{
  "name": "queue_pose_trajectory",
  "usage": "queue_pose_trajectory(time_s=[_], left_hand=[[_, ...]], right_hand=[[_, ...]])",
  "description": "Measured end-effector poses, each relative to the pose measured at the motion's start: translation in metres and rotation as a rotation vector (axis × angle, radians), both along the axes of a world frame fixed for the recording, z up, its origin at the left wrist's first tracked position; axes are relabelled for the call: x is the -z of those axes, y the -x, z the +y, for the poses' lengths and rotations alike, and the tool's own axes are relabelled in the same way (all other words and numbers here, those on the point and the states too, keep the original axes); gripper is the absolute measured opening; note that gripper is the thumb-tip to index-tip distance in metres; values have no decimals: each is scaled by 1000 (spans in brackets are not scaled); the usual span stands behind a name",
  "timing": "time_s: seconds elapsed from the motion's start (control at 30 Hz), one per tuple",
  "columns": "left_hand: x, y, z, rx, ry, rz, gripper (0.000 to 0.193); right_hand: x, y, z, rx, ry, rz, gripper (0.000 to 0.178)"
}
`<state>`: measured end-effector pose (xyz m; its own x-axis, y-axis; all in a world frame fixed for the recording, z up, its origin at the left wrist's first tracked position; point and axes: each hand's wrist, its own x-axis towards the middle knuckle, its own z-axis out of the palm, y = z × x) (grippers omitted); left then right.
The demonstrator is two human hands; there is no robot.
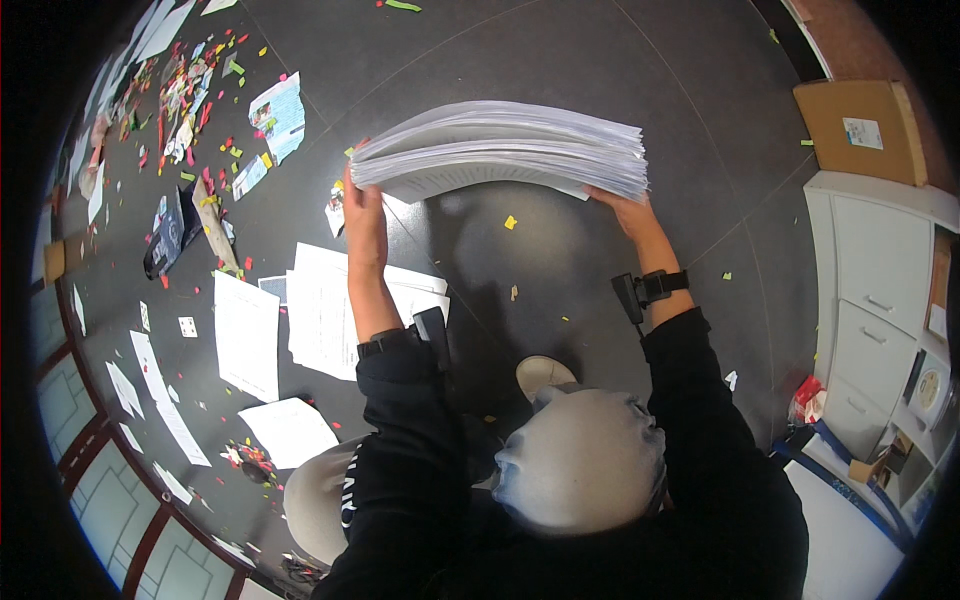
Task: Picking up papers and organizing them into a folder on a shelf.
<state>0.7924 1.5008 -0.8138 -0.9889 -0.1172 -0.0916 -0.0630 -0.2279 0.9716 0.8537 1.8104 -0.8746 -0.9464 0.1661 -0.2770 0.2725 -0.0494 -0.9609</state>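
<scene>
A thick stack of white paper sheets point(500, 150) is held up in front of me, bowed upward in the middle, with a gap between its upper and lower parts. My left hand point(362, 205) grips its left end, the thumb on the near side. At the right end, my right hand point(628, 212) holds the stack from underneath; part of its fingers is hidden by the paper. Below my left forearm, loose printed sheets point(320, 315) lie spread on the dark tiled floor point(560, 300).
Coloured paper scraps point(185, 110) litter the floor at the left, near a torn blue-white sheet point(280, 117) and a dark bag point(172, 235). White drawers point(875, 300) stand on the right with a cardboard box point(862, 130) behind. A blue-edged white bin-like object point(840, 520) sits lower right.
</scene>
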Motion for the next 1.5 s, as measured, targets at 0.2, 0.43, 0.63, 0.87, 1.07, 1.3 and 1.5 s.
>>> queue_pose_trajectory(time_s=[0.2,0.43,0.63,0.87,1.07,1.3,1.5], left_hand=[[4,16,-11,-6,-47,115,37],[2,14,14,-273,104,0,21],[6,14,8,-269,91,47,21],[4,18,14,-248,43,58,24],[12,16,3,-123,43,98,43],[20,9,-8,-17,-257,18,78],[39,8,2,-178,-351,-28,73]], right_hand=[[19,-1,4,15,128,-31,38],[46,-11,17,-109,-293,-122,35],[8,11,-15,-114,-45,-63,37],[-3,-18,-6,-65,-21,-42,39],[-3,-42,4,-10,-86,-51,37],[2,-25,-4,-2,-198,-15,35],[20,-10,-6,30,-395,-15,33]])
